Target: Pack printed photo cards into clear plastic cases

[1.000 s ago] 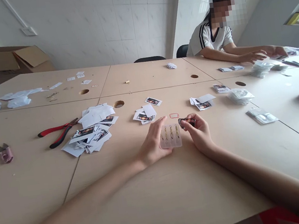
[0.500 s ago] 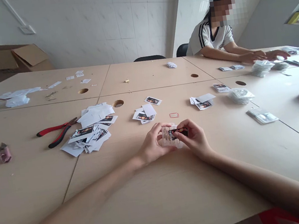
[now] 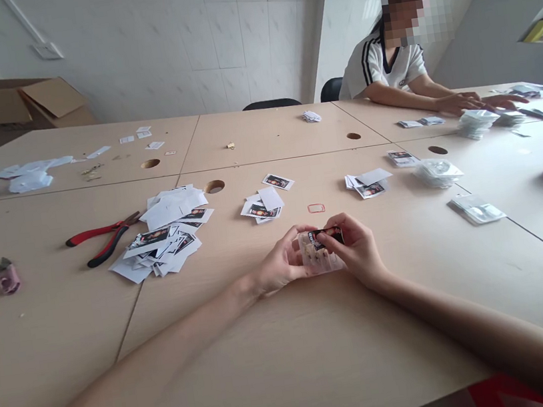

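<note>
My left hand (image 3: 282, 260) grips the clear case (image 3: 327, 264) over the table (image 3: 293, 355); my right hand (image 3: 362, 251) pinches the printed card (image 3: 332, 232) — moved from beside the case to across its upper part, so the two now overlap.

On the pale wood-toned table (image 3: 282, 350), red-and-black pliers (image 3: 123, 225), pink-handled cutters (image 3: 7, 281), heaped printed cards (image 3: 168, 237) and stacked clear packets (image 3: 439, 171) are noted.

A clear case (image 3: 321, 264) has small pieces (image 3: 310, 250) inside. A dark printed card (image 3: 335, 232) overlaps the case's upper part.
</note>
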`<state>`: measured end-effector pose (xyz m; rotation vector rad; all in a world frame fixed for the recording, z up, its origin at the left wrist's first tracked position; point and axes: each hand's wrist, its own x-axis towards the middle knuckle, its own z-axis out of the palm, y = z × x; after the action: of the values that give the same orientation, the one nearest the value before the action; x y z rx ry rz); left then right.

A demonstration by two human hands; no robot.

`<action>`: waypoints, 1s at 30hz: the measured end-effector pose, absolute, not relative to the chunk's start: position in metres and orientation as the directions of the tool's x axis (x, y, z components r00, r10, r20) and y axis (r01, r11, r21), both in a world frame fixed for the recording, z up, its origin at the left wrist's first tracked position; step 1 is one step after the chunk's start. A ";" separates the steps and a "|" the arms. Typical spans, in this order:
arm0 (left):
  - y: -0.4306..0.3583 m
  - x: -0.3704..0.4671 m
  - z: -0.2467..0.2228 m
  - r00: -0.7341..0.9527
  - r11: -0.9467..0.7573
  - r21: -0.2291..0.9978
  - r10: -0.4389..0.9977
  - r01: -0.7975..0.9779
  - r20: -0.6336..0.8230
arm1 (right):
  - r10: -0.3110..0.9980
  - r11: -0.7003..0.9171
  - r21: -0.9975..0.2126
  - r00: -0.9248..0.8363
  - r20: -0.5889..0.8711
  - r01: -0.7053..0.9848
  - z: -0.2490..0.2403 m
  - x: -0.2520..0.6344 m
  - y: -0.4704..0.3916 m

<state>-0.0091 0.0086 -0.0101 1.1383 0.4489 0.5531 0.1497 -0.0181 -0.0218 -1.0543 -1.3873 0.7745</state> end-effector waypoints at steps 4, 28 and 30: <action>0.008 -0.009 -0.011 0.803 0.384 0.896 0.594 -0.224 -0.054 | 0.879 0.418 -0.870 0.127 0.460 0.260 -0.022 0.149 -0.022; 0.002 -0.005 -0.003 0.774 0.402 0.882 0.629 -0.245 -0.071 | 0.861 0.400 -0.853 0.182 0.475 0.334 -0.018 0.146 -0.033; 0.002 -0.005 -0.003 0.776 0.403 0.883 0.626 -0.242 -0.073 | 0.865 0.395 -0.857 0.180 0.468 0.331 -0.018 0.146 -0.034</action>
<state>-0.0049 0.0022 -0.0025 1.0183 0.4300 0.5698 0.1458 -0.0335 -0.0178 -1.1671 -1.3956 0.5349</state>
